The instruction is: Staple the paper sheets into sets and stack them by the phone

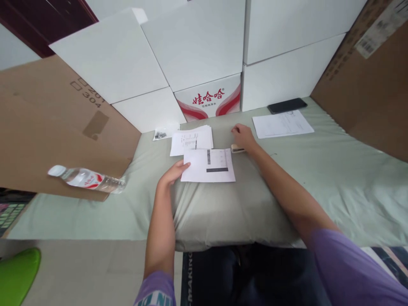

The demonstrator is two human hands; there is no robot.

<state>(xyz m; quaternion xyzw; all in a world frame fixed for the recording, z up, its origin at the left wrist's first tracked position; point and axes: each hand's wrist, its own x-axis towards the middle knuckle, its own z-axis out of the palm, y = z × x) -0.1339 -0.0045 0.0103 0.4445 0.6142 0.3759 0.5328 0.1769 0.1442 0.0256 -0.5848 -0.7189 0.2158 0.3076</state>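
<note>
Lying flat on the grey-green cloth (287, 170), the printed sheet (208, 165) looks light and floppy, best pinned at an edge, where the left hand (172, 174) presses with nearly straight fingers, while the right hand (244, 137) curls loosely over a small stamp-like object (236, 148).

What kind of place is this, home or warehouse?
Probably a home room used as a makeshift packing or paperwork spot. White boxes and brown cartons are stacked around a cloth-covered surface; the left hand rests on a printed sheet, the right hand on a small object by it.
</note>
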